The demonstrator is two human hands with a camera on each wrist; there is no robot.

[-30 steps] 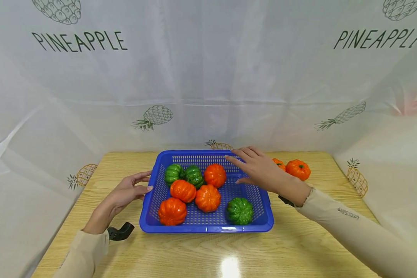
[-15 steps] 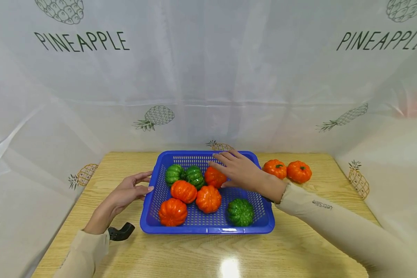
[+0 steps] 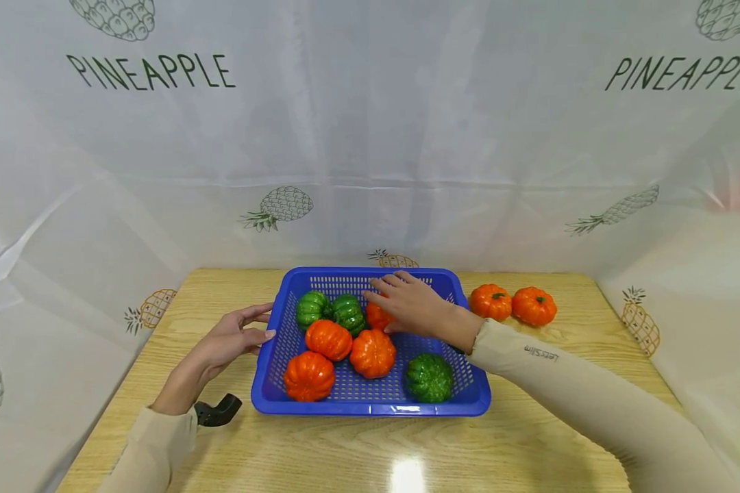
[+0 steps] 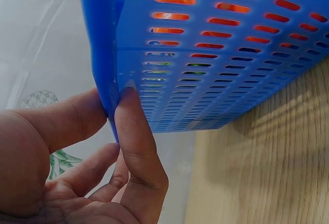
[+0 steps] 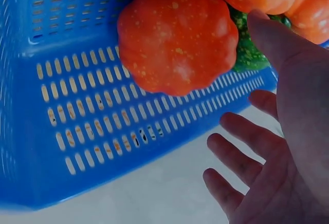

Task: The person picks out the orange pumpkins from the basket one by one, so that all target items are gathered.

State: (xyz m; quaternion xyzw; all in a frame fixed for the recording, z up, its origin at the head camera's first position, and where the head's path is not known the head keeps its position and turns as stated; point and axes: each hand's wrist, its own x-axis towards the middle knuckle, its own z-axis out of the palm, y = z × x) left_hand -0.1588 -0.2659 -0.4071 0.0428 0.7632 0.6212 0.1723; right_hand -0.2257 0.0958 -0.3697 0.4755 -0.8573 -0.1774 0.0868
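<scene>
The left arm point(image 3: 157, 438) is angled forward, the left hand point(image 3: 233, 334) set in a pinch; the right arm point(image 3: 561, 387) is stretched farther across, the right hand point(image 3: 414, 307) held palm down, fingers point(image 5: 234, 157) parted

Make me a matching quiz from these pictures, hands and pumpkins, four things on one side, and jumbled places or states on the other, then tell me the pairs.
Things:
1. Left hand
2. Lone green pumpkin
3. Right hand
4. Rightmost orange pumpkin

Places or states:
A. Over the far orange pumpkin, fingers spread
B. On the table, outside the basket
C. Pinching the basket's rim
D. Inside the basket, toward its near right corner

Pairs: 1-C, 2-D, 3-A, 4-B.
</scene>
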